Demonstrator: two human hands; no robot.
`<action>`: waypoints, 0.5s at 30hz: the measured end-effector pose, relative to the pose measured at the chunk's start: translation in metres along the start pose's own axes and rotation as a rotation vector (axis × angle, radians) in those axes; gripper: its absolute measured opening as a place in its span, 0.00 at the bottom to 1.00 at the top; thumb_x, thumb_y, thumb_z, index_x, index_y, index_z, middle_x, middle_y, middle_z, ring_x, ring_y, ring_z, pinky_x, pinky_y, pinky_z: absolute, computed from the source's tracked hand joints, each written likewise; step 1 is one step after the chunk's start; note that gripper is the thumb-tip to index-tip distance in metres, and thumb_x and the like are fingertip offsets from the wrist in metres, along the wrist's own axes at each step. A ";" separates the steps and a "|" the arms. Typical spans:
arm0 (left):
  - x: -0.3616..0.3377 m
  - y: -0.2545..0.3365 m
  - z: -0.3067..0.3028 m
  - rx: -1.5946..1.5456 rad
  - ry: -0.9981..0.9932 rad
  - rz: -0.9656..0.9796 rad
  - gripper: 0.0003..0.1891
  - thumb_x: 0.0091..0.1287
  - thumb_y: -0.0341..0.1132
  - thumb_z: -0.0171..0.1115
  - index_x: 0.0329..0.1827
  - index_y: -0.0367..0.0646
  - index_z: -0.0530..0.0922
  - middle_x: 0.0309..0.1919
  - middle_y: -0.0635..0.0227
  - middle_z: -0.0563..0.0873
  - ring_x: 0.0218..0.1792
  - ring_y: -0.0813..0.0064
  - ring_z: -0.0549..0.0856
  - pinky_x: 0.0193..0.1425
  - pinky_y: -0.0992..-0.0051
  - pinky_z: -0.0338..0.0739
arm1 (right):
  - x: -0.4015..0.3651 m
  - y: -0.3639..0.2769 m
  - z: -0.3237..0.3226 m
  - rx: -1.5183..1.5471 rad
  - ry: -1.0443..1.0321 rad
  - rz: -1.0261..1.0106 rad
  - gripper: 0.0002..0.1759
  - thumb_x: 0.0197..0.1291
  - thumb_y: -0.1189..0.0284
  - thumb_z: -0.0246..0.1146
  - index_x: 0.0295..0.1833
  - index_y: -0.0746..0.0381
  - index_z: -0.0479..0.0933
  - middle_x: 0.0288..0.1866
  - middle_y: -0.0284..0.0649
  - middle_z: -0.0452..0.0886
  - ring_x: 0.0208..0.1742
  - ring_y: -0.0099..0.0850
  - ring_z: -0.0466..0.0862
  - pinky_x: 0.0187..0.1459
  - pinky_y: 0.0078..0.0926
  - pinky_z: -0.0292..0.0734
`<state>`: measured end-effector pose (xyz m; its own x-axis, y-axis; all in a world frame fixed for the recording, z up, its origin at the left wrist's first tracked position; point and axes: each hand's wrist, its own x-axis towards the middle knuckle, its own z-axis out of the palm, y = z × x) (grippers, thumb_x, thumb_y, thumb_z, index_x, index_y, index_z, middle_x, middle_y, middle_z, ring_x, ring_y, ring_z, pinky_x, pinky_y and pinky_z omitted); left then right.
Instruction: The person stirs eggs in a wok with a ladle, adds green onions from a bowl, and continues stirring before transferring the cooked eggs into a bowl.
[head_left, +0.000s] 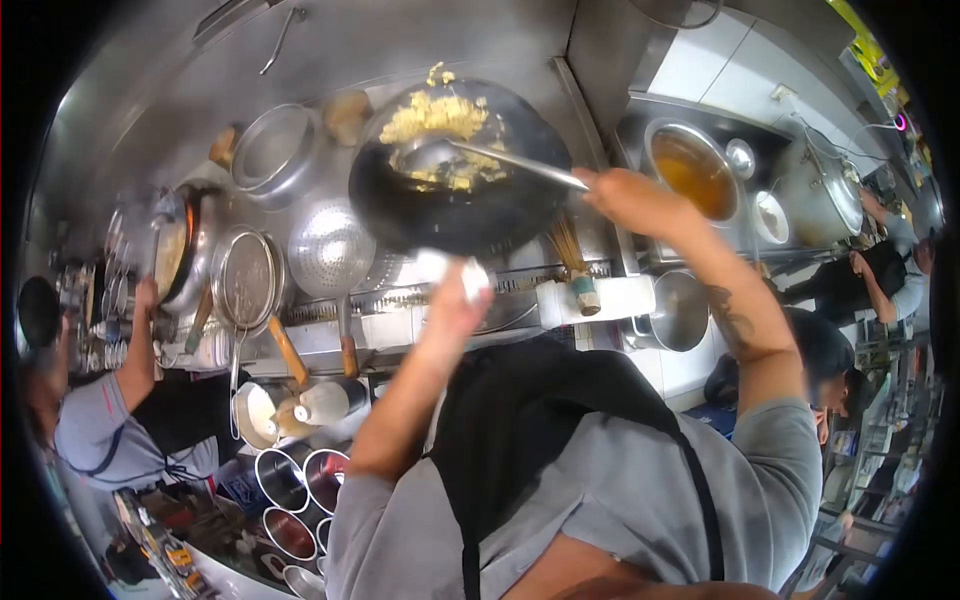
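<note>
A large dark wok (455, 215) is tilted in front of me, with yellow pieces that look like scrambled egg (435, 115) on its far side. A few bits lie past its far rim. My right hand (640, 202) is closed round the handle end of a metal ladle (520, 166), whose bowl rests among the yellow pieces. At the near rim of the wok, my left hand (462, 298) is closed on a white cloth (436, 265). The cloth covers the spot where it grips, so any wok handle is hidden.
Left of the wok stand a perforated skimmer (330, 245), a round strainer (248, 280) and a metal bowl (272, 150). A bamboo brush (572, 262) lies near the right side. Further right is a pot of amber liquid (690, 178). Co-workers stand at left (110, 430) and far right.
</note>
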<state>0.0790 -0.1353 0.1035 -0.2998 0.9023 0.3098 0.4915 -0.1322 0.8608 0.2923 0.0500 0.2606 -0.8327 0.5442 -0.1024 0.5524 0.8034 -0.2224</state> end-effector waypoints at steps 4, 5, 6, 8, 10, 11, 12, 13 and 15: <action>0.052 -0.011 -0.001 -1.417 0.263 -1.159 0.05 0.67 0.35 0.52 0.38 0.46 0.74 0.30 0.69 0.80 0.29 0.75 0.76 0.22 0.78 0.68 | -0.031 0.006 -0.030 0.045 -0.256 -0.095 0.24 0.63 0.69 0.58 0.64 0.63 0.68 0.34 0.53 0.81 0.36 0.47 0.82 0.40 0.43 0.75; 0.046 0.006 -0.006 -1.405 0.188 -1.161 0.05 0.68 0.35 0.51 0.38 0.47 0.74 0.30 0.69 0.79 0.28 0.74 0.75 0.22 0.77 0.69 | -0.037 0.036 -0.015 0.040 -0.186 -0.247 0.24 0.63 0.71 0.59 0.64 0.62 0.68 0.36 0.51 0.82 0.36 0.46 0.83 0.41 0.40 0.76; 0.051 0.012 -0.011 -1.399 0.232 -1.152 0.04 0.67 0.35 0.51 0.38 0.46 0.74 0.30 0.69 0.79 0.28 0.74 0.75 0.22 0.77 0.69 | -0.029 0.036 -0.015 0.070 -0.214 -0.187 0.23 0.63 0.70 0.58 0.63 0.62 0.69 0.36 0.52 0.82 0.38 0.47 0.83 0.42 0.42 0.76; 0.061 0.017 -0.010 -1.384 0.303 -1.157 0.04 0.67 0.34 0.52 0.38 0.46 0.74 0.30 0.69 0.79 0.28 0.74 0.75 0.22 0.78 0.69 | -0.014 0.029 -0.013 0.140 -0.283 -0.048 0.20 0.63 0.69 0.56 0.60 0.62 0.70 0.36 0.53 0.81 0.40 0.49 0.83 0.44 0.44 0.76; 0.070 -0.070 0.012 -1.445 0.137 -0.901 0.05 0.69 0.36 0.52 0.39 0.46 0.74 0.30 0.70 0.79 0.26 0.75 0.76 0.21 0.80 0.69 | 0.004 0.014 0.006 0.040 -0.218 0.095 0.22 0.63 0.70 0.55 0.61 0.67 0.68 0.37 0.54 0.81 0.40 0.51 0.82 0.44 0.45 0.76; 0.036 -0.118 0.039 -0.931 0.106 -0.600 0.06 0.69 0.38 0.52 0.40 0.47 0.74 0.30 0.71 0.79 0.25 0.76 0.76 0.21 0.80 0.69 | 0.012 0.016 0.037 0.026 -0.137 0.162 0.22 0.63 0.71 0.55 0.62 0.68 0.68 0.36 0.55 0.81 0.40 0.52 0.82 0.43 0.45 0.76; 0.009 -0.111 0.046 -0.902 0.104 -0.624 0.06 0.69 0.39 0.53 0.41 0.49 0.75 0.29 0.72 0.80 0.25 0.77 0.77 0.20 0.81 0.69 | 0.021 0.024 0.053 0.004 -0.041 0.227 0.23 0.63 0.71 0.55 0.62 0.69 0.67 0.36 0.55 0.81 0.39 0.53 0.82 0.43 0.46 0.75; -0.017 -0.102 0.052 -0.873 0.102 -0.649 0.07 0.70 0.40 0.53 0.42 0.50 0.75 0.29 0.73 0.80 0.25 0.77 0.78 0.20 0.81 0.70 | 0.015 0.032 0.060 0.006 0.082 0.165 0.23 0.64 0.70 0.55 0.63 0.66 0.66 0.33 0.53 0.81 0.36 0.50 0.82 0.40 0.43 0.76; -0.027 -0.056 0.045 -1.341 0.074 -1.032 0.08 0.70 0.42 0.53 0.43 0.51 0.75 0.29 0.74 0.80 0.25 0.77 0.79 0.19 0.81 0.71 | -0.001 0.047 0.068 0.011 0.322 0.020 0.25 0.66 0.68 0.55 0.67 0.61 0.64 0.29 0.48 0.80 0.29 0.43 0.81 0.33 0.38 0.76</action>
<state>0.0959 -0.1338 0.0287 -0.0832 0.8139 -0.5750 -0.8956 0.1920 0.4014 0.3165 0.0707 0.1840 -0.7654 0.6101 0.2047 0.5670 0.7898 -0.2342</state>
